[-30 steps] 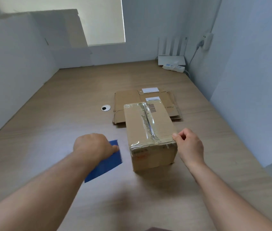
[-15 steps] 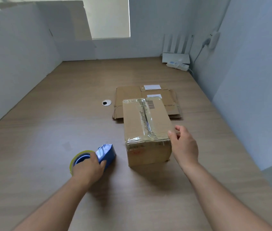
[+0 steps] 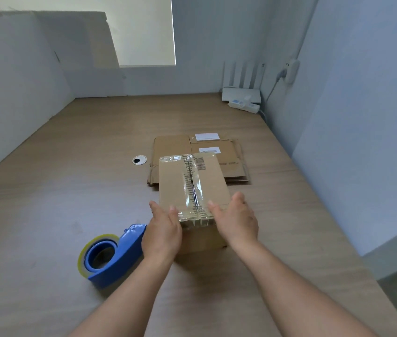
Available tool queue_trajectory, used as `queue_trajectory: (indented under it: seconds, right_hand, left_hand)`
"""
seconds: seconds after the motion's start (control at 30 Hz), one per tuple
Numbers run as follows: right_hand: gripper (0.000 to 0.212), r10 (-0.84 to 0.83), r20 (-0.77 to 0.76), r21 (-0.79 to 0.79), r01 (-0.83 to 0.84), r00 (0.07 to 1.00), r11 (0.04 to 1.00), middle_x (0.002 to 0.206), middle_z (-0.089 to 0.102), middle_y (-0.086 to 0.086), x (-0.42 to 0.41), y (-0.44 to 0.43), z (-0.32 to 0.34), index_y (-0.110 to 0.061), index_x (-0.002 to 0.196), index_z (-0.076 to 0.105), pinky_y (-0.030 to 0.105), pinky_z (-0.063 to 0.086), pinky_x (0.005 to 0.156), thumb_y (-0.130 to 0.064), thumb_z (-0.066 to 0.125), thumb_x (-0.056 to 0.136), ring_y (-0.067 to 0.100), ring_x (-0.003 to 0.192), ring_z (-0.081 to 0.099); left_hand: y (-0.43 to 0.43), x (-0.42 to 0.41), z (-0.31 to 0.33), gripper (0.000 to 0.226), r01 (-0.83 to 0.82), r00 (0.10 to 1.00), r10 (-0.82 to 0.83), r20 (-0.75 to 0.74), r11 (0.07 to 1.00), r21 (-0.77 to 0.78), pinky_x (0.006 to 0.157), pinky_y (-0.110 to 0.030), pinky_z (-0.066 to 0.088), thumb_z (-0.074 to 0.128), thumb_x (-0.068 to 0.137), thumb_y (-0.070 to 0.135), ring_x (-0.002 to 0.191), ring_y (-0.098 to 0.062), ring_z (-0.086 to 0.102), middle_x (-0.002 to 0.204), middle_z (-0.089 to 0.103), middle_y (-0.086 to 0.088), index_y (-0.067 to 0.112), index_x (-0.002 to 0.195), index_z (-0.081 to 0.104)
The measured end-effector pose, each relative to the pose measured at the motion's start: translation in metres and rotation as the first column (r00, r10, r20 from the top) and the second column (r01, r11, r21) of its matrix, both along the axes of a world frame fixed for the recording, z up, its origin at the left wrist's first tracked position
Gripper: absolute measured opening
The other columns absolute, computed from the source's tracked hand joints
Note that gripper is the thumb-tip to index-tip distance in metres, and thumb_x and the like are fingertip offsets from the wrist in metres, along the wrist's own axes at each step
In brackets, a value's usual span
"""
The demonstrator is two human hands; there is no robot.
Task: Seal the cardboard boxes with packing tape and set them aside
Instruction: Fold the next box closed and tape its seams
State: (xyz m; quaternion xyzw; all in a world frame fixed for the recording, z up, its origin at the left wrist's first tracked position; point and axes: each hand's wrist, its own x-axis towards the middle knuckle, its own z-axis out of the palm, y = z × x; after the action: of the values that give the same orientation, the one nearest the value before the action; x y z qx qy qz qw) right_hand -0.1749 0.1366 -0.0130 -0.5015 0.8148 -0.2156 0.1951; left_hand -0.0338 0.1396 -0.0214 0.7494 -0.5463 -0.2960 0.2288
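Note:
A small brown cardboard box (image 3: 175,181) stands on the wooden table (image 3: 58,195), its top seam covered by clear tape. My left hand (image 3: 162,232) and my right hand (image 3: 236,221) lie with straight fingers on the box's near top edge, one on each side of the tape strip. A blue tape dispenser (image 3: 110,256) with a yellowish roll lies on the table just left of my left hand, with nothing holding it. Behind the box sits a stack of flattened cardboard boxes (image 3: 219,152) with white labels.
A round cable hole (image 3: 139,160) is in the table left of the flat boxes. A white router (image 3: 241,92) and a power strip (image 3: 243,106) sit in the far right corner. White partitions close in the left, back and right sides.
My left hand let go of the tape dispenser and moved right onto the box's near edge. My right hand shifted from the box's right side to its near top edge.

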Motion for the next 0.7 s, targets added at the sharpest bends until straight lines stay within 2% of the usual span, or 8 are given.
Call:
queue_trajectory:
  seconds: [0.13, 0.2, 0.27, 0.3, 0.37, 0.43, 0.5, 0.7]
  right_hand:
    - [0.03, 0.105, 0.099, -0.053, -0.101, 0.989, 0.993, 0.087, 0.061, 0.005, -0.03, -0.002, -0.001, -0.011, 0.088, 0.052, 0.035, 0.041, 0.074, -0.038, 0.045, 0.098, 0.027, 0.087, 0.055]
    - [0.035, 0.19, 0.082, -0.036, -0.187, 0.978, 0.982, 0.102, 0.065, 0.009, -0.039, -0.005, 0.006, -0.01, 0.107, 0.057, 0.036, 0.044, 0.082, -0.041, 0.043, 0.098, 0.03, 0.1, 0.057]
    - [0.074, 0.305, 0.018, 0.052, -0.306, 0.952, 0.951, 0.127, 0.06, 0.009, -0.039, -0.007, 0.018, -0.017, 0.143, 0.034, 0.038, 0.044, 0.09, -0.064, 0.046, 0.088, 0.031, 0.115, 0.055]
    - [0.095, 0.396, -0.088, 0.133, -0.383, 0.914, 0.914, 0.13, 0.058, 0.008, -0.037, -0.008, 0.023, -0.021, 0.15, 0.019, 0.039, 0.044, 0.088, -0.077, 0.047, 0.078, 0.03, 0.116, 0.055]
    - [0.11, 0.553, -0.35, 0.275, -0.481, 0.756, 0.832, 0.127, 0.059, 0.009, -0.031, -0.01, 0.026, -0.023, 0.151, 0.008, 0.038, 0.044, 0.082, -0.086, 0.044, 0.069, 0.028, 0.113, 0.057]
    - [0.099, 0.605, -0.48, 0.303, -0.526, 0.636, 0.794, 0.123, 0.06, 0.01, -0.028, -0.013, 0.023, -0.019, 0.15, 0.007, 0.037, 0.042, 0.077, -0.077, 0.044, 0.079, 0.029, 0.111, 0.057]
    - [0.085, 0.628, -0.497, 0.28, -0.575, 0.598, 0.769, 0.126, 0.057, 0.011, -0.038, -0.016, 0.015, -0.019, 0.152, 0.005, 0.037, 0.044, 0.08, -0.062, 0.044, 0.09, 0.029, 0.111, 0.056]
    - [0.069, 0.771, -0.275, 0.217, -0.744, 0.575, 0.632, 0.144, 0.045, -0.003, -0.074, -0.006, 0.002, -0.032, 0.148, -0.012, 0.034, 0.041, 0.099, -0.031, 0.039, 0.101, 0.022, 0.122, 0.049]
  left_hand:
    - [-0.008, 0.009, 0.001, 0.047, -0.038, 0.987, 0.032, -0.158, 0.999, -0.037, 0.105, -0.038, 0.033, 0.023, 0.105, 0.028, 0.126, -0.033, 0.045, 0.14, 0.049, -0.015, 0.01, 0.147, 0.031]
    - [-0.008, 0.016, 0.007, 0.052, 0.01, 0.985, -0.017, -0.169, 0.999, -0.042, 0.097, -0.031, 0.033, 0.025, 0.105, 0.031, 0.117, -0.027, 0.051, 0.132, 0.055, -0.007, 0.018, 0.154, 0.016]
    - [-0.006, 0.021, 0.014, 0.061, 0.151, 0.987, -0.152, -0.057, 0.988, -0.026, 0.083, -0.028, 0.031, 0.029, 0.101, 0.045, 0.109, -0.029, 0.056, 0.124, 0.06, -0.006, 0.031, 0.153, -0.001]
    - [-0.006, 0.021, 0.019, 0.068, 0.236, 0.97, -0.236, 0.05, 0.972, 0.009, 0.081, -0.029, 0.033, 0.031, 0.098, 0.054, 0.113, -0.031, 0.056, 0.129, 0.059, -0.008, 0.036, 0.152, -0.004]
    - [-0.008, 0.022, 0.021, 0.081, 0.354, 0.861, -0.371, 0.348, 0.928, 0.114, 0.079, -0.031, 0.039, 0.033, 0.089, 0.07, 0.112, -0.029, 0.057, 0.126, 0.061, -0.008, 0.037, 0.151, -0.007]
    - [-0.012, 0.021, 0.016, 0.088, 0.391, 0.72, -0.403, 0.564, 0.908, 0.15, 0.076, -0.032, 0.043, 0.028, 0.084, 0.077, 0.104, -0.026, 0.061, 0.116, 0.064, -0.005, 0.034, 0.151, -0.009]
    - [-0.016, 0.024, 0.011, 0.087, 0.423, 0.646, -0.41, 0.644, 0.894, 0.146, 0.075, -0.032, 0.045, 0.024, 0.084, 0.077, 0.099, -0.025, 0.062, 0.111, 0.065, -0.002, 0.032, 0.151, -0.01]
    - [-0.023, 0.048, 0.007, 0.072, 0.566, 0.68, -0.567, 0.464, 0.809, 0.159, 0.085, -0.031, 0.042, 0.032, 0.096, 0.058, 0.111, -0.026, 0.056, 0.125, 0.061, -0.004, 0.039, 0.149, -0.012]
